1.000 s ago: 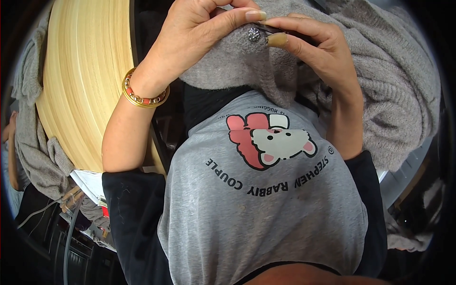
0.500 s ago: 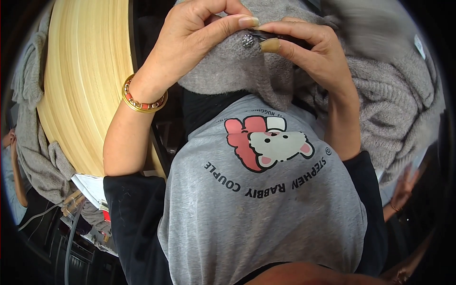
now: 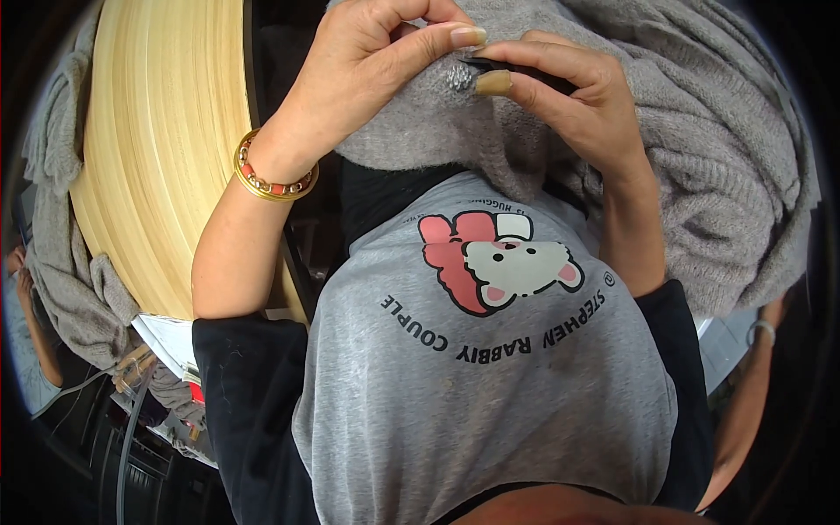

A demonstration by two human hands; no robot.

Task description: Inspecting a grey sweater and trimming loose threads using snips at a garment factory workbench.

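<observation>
A grey knitted garment (image 3: pixel 411 131) hangs over my lap at the top of the view. On it sits a round, glittery silver button (image 3: pixel 459 77), between my two hands. My left hand (image 3: pixel 367 61) is closed in a pinch just above the button, thumb pressed to fingers; what it pinches is too small to make out. My right hand (image 3: pixel 577 96) is closed to the button's right, its thumb tip tan-coloured. Between its thumb and forefinger is a small black pointed tool (image 3: pixel 479 63), its tip beside the button and the rest hidden in the hand.
A light wooden table (image 3: pixel 157 157) with a dark edge stands at my left. More grey knitwear (image 3: pixel 57 254) lies along its far side. A big heap of grey knit (image 3: pixel 717 175) spreads at my right. Another person's arm (image 3: pixel 748 394) reaches in at lower right; a further person (image 3: pixel 31 332) is at far left.
The blurred knit at upper right has settled and lies still. The other person's hand at right has shifted, and more of that arm shows. My hands stay almost in place.
</observation>
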